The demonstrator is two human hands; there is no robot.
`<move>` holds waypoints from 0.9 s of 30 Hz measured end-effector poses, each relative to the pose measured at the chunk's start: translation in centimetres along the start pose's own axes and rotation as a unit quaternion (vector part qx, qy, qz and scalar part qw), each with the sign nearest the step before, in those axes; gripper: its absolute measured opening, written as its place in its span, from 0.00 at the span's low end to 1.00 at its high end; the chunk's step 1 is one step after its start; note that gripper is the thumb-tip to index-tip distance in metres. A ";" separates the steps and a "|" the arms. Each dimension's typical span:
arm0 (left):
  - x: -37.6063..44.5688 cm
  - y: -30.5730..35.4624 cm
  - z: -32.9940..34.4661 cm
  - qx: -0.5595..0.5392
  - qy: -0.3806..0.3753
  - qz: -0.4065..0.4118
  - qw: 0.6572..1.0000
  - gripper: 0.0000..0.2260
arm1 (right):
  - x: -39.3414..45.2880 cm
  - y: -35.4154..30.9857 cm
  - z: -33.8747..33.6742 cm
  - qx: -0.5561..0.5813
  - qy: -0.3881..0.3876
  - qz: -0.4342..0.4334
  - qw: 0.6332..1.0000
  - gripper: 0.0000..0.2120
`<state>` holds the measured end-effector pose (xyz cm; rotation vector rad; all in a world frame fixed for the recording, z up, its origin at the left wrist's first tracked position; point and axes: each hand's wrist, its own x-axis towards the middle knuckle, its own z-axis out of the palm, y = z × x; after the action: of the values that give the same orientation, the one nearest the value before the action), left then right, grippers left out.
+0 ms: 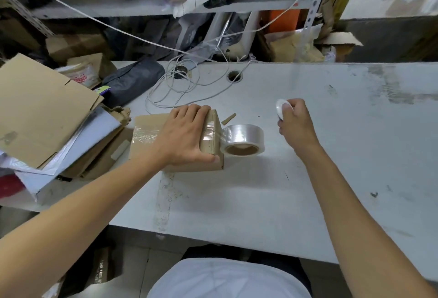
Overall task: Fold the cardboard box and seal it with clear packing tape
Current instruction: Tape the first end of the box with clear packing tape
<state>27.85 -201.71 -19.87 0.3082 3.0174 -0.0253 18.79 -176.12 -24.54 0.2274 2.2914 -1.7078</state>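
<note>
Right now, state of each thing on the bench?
Box: closed, clear tape across the top and down the right end.
Tape roll: lying flat beside the box, strip still joined to the box.
Left hand: flat on the box top, pressing, thumb on the near side.
Right hand: gripping a small white object, off the roll.
Cable: loose coil on the table.

Left hand [187, 134] flat on taped cardboard box [151, 141], tape roll [243, 139] touching its right side on the counter [331, 155], right hand [295, 122] gripping a small white object [280, 108].
</note>
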 end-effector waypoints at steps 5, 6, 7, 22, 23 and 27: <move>-0.1 0.1 0.4 -0.003 0.009 -0.007 1.000 0.52 | -7.8 -2.0 2.9 -0.033 -0.026 -0.075 0.996 0.05; -0.1 0.2 0.5 -0.002 0.009 -0.008 1.000 0.52 | -8.6 -2.0 3.7 -0.059 -0.030 -0.073 0.995 0.06; -0.1 0.2 0.6 -0.002 0.011 -0.008 1.000 0.52 | -9.2 -1.9 4.4 -0.080 -0.033 -0.070 0.994 0.07; 0.1 -0.1 0.9 -0.006 0.026 0.001 1.000 0.52 | -6.0 -1.5 5.7 -0.016 0.115 -0.143 0.983 0.08; 0.1 -0.1 0.9 -0.008 0.028 0.002 1.000 0.52 | -5.2 -1.0 5.6 -0.010 0.101 -0.128 0.987 0.08; 0.2 -0.1 1.1 -0.007 0.035 0.008 0.999 0.51 | -3.6 -0.1 6.4 -0.016 0.087 -0.134 0.987 0.05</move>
<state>27.79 -201.79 -20.94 0.3383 3.0827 0.0075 22.97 -182.15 -25.03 0.0665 2.5731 -1.8401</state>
